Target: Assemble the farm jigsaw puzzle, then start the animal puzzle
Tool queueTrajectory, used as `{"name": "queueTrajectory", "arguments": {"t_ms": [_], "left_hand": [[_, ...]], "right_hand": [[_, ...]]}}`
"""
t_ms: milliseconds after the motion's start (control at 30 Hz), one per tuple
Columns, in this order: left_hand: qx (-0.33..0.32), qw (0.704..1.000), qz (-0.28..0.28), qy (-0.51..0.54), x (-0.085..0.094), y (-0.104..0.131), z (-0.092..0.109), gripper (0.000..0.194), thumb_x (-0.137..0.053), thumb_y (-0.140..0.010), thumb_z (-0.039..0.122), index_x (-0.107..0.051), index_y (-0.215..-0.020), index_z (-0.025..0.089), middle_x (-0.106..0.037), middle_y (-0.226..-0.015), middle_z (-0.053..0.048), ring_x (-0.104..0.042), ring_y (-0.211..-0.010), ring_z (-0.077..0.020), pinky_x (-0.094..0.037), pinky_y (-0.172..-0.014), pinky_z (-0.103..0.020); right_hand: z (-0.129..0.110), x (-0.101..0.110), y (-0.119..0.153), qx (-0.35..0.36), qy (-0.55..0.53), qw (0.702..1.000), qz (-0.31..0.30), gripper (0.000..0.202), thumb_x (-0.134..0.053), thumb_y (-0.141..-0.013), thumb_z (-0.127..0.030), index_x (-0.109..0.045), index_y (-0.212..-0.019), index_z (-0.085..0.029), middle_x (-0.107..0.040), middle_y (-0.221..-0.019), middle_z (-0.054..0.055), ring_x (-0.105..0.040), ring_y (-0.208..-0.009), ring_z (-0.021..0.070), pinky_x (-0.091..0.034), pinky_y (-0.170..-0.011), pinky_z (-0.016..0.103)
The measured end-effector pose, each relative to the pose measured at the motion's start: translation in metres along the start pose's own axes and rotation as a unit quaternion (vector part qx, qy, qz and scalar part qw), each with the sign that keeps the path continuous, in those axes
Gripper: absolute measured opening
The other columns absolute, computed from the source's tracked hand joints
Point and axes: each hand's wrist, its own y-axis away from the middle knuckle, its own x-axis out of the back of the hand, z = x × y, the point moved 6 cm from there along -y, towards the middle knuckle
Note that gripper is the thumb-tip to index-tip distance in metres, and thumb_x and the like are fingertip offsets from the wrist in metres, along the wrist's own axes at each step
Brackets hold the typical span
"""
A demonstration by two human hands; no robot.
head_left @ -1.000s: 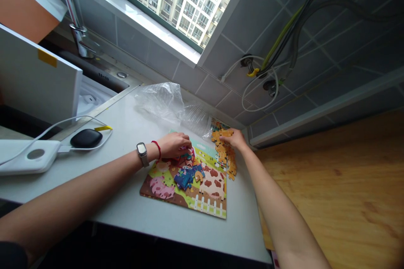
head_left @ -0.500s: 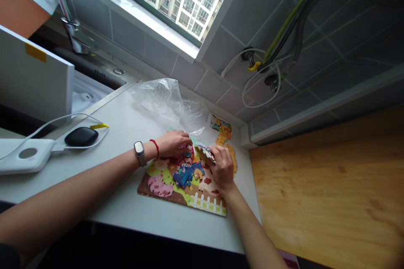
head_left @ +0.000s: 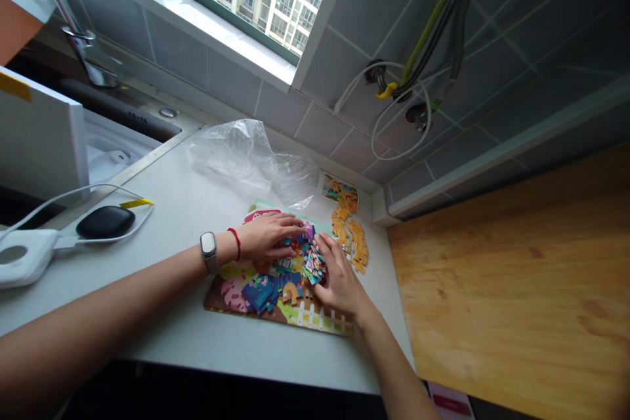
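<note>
A colourful farm-picture board lies on the white counter, with loose puzzle pieces on it. My left hand, wearing a red string and a watch at the wrist, rests over the board's upper part, fingers slightly apart, touching pieces. My right hand curls round a bunch of multicoloured pieces at the board's right side. Dark blue pieces lie in a pile lower on the board, beside an orange curved piece. Orange pieces sit off the board to the right, below a small picture card.
Clear plastic wrap lies behind the board. At the left are a black oval case, a white charger with a cable, and a sink with a faucet. A wooden surface is at the right.
The bunch of pieces by my right hand has come down onto the board and spread. The blue pile has shifted left on the board. The camera view has moved slightly right.
</note>
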Motion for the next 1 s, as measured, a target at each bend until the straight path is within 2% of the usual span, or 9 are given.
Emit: {"name": "queueTrajectory", "arguments": {"t_ms": [67, 100, 133, 233, 300, 500, 667, 833, 1000], "left_hand": [[-0.002, 1.0, -0.009, -0.002, -0.001, 0.0, 0.001, 0.044, -0.067, -0.103, 0.046, -0.068, -0.143, 0.029, -0.066, -0.149, -0.012, -0.067, -0.132, -0.0319, -0.049, -0.117, -0.048], [-0.001, 1.0, -0.012, -0.004, -0.001, 0.0, 0.001, 0.041, -0.067, -0.103, 0.046, -0.069, -0.14, 0.03, -0.067, -0.148, -0.012, -0.067, -0.131, -0.0313, -0.05, -0.116, -0.047], [0.001, 1.0, -0.013, -0.005, -0.001, 0.0, 0.001, 0.039, -0.066, -0.104, 0.047, -0.071, -0.138, 0.03, -0.067, -0.147, -0.011, -0.067, -0.13, -0.0308, -0.05, -0.116, -0.047], [0.012, 1.0, -0.011, -0.005, -0.002, -0.002, 0.0, 0.036, -0.063, -0.106, 0.048, -0.073, -0.134, 0.029, -0.069, -0.143, -0.011, -0.068, -0.126, -0.03, -0.051, -0.113, -0.046], [0.019, 1.0, -0.01, -0.006, -0.002, -0.002, 0.0, 0.035, -0.062, -0.107, 0.049, -0.073, -0.132, 0.028, -0.069, -0.141, -0.011, -0.068, -0.124, -0.0295, -0.05, -0.113, -0.046], [0.044, 0.999, -0.008, 0.001, -0.001, -0.002, -0.002, 0.031, -0.054, -0.11, 0.045, -0.074, -0.125, 0.026, -0.069, -0.138, -0.01, -0.067, -0.122, -0.0271, -0.052, -0.11, -0.044], [0.051, 0.999, 0.002, -0.001, 0.001, -0.003, -0.003, 0.03, -0.052, -0.111, 0.043, -0.074, -0.121, 0.026, -0.07, -0.136, -0.01, -0.069, -0.119, -0.0261, -0.055, -0.106, -0.044], [0.06, 0.998, -0.013, -0.007, -0.001, -0.003, -0.004, 0.029, -0.052, -0.111, 0.04, -0.075, -0.123, 0.026, -0.07, -0.137, -0.011, -0.069, -0.119, -0.026, -0.056, -0.106, -0.044], [0.063, 0.997, -0.029, -0.019, -0.001, -0.003, -0.004, 0.027, -0.053, -0.111, 0.039, -0.073, -0.124, 0.027, -0.068, -0.141, -0.011, -0.067, -0.125, -0.0271, -0.056, -0.106, -0.046]], "right_hand": [[0.008, 0.009, 0.009, -0.013, -0.03, 0.998, -0.047, 0.118, -0.094, -0.075, -0.044, -0.028, -0.172, -0.034, -0.031, -0.177, 0.014, -0.035, -0.161, 0.0401, -0.04, -0.128, 0.058], [0.015, 0.016, 0.013, -0.027, -0.043, 0.998, -0.047, 0.118, -0.095, -0.073, -0.05, -0.032, -0.171, -0.033, -0.034, -0.176, 0.015, -0.036, -0.161, 0.0402, -0.041, -0.127, 0.057], [0.025, 0.024, 0.017, -0.045, -0.053, 0.997, -0.031, 0.108, -0.092, -0.077, -0.053, -0.039, -0.168, -0.032, -0.041, -0.172, 0.015, -0.041, -0.158, 0.0389, -0.043, -0.125, 0.055], [0.061, 0.045, 0.026, -0.118, -0.044, 0.99, 0.069, 0.05, -0.072, -0.098, -0.047, -0.069, -0.143, -0.027, -0.068, -0.143, 0.014, -0.065, -0.135, 0.0323, -0.053, -0.116, 0.05], [0.082, 0.048, 0.026, -0.147, -0.018, 0.983, 0.107, 0.034, -0.069, -0.099, -0.043, -0.078, -0.126, -0.025, -0.074, -0.127, 0.013, -0.07, -0.122, 0.032, -0.056, -0.11, 0.051], [0.112, 0.033, 0.005, -0.153, -0.019, 0.98, 0.127, 0.032, -0.077, -0.092, -0.037, -0.083, -0.121, -0.025, -0.074, -0.127, 0.013, -0.066, -0.122, 0.0328, -0.053, -0.112, 0.053], [0.116, 0.032, 0.002, -0.143, -0.036, 0.979, 0.142, 0.032, -0.075, -0.093, -0.038, -0.084, -0.122, -0.027, -0.073, -0.13, 0.012, -0.066, -0.124, 0.0314, -0.053, -0.113, 0.052], [0.119, 0.03, 0.008, -0.133, -0.057, 0.976, 0.162, 0.029, -0.07, -0.095, -0.03, -0.084, -0.12, -0.029, -0.075, -0.132, 0.01, -0.065, -0.127, 0.0306, -0.052, -0.114, 0.054], [0.118, 0.026, 0.006, -0.11, -0.062, 0.975, 0.182, 0.035, -0.085, -0.088, -0.04, -0.084, -0.121, -0.028, -0.078, -0.132, 0.011, -0.063, -0.132, 0.0343, -0.051, -0.116, 0.058]]}}
